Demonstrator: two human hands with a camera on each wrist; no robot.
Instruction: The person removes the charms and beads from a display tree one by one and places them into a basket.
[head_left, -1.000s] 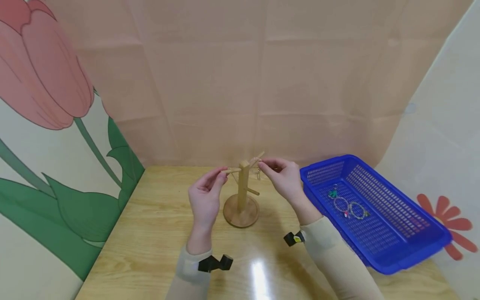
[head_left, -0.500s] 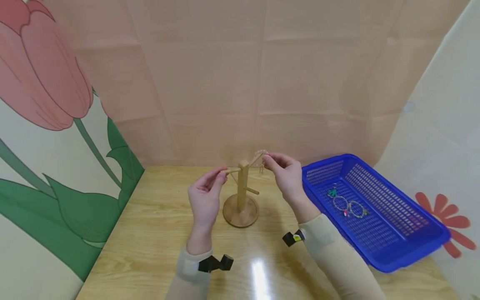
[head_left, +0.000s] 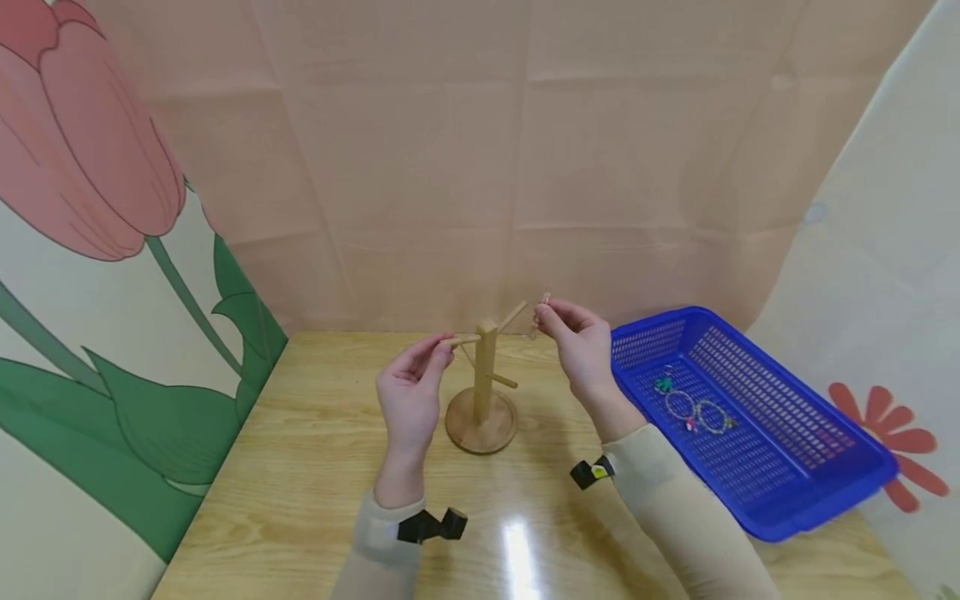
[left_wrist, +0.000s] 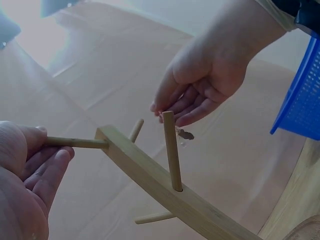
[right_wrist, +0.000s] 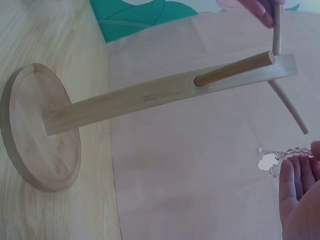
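Observation:
A small wooden stand [head_left: 482, 392] with slanted pegs stands on the table [head_left: 300, 467]. My left hand [head_left: 446, 347] pinches the tip of its left peg [head_left: 463, 340], which shows up close in the left wrist view as peg [left_wrist: 77, 143] held by the hand [left_wrist: 42, 155]. My right hand [head_left: 542, 315] pinches a thin beaded bracelet [head_left: 536, 323] just right of the upper right peg [head_left: 513, 317], apart from its tip. The right wrist view shows the bracelet [right_wrist: 280, 156] with a pale charm hanging from my fingertips [right_wrist: 299, 180].
A blue plastic basket [head_left: 795, 467] sits at the table's right, holding several bracelets [head_left: 697, 412]. Cloth backdrops close in behind and on both sides. The stand's round base [right_wrist: 37, 127] rests mid-table, with bare wood in front of it.
My right hand has moved right and slightly up along the upper right peg, and the bracelet now hangs past the peg's tip. The left hand has stayed on the left peg.

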